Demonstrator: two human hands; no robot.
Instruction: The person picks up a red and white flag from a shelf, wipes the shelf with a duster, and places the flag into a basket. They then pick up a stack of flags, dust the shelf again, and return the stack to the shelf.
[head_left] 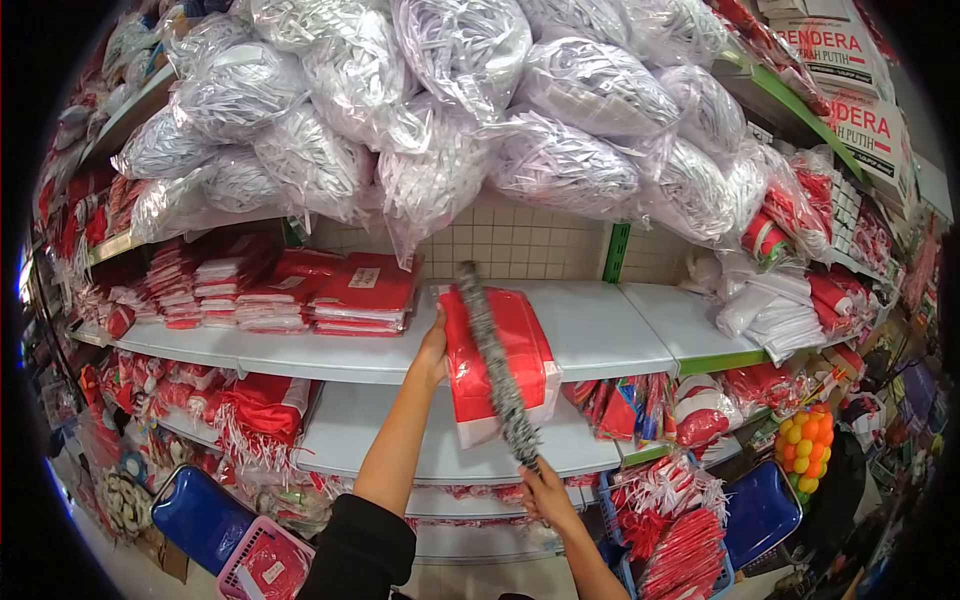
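Note:
My left hand (434, 347) grips the left edge of a clear-wrapped packet of folded red and white cloth (515, 345), tilted up in front of the shelf. In my right hand (543, 492) is the handle of a long grey fluffy duster (490, 350). The duster slants up and left across the face of the packet and hides part of it. Behind both lies the pale middle shelf (605, 330). To the left of my left hand, stacks of similar red packets (365, 290) rest on that shelf.
Clear bags of white shredded strips (460, 60) bulge over the upper shelf. White plastic-wrapped bundles (770, 300) lie at the right. Below stand a pink basket (232, 575) at left and a blue basket (620, 550) holding red packets at right. A green upright (616, 252) supports the shelving.

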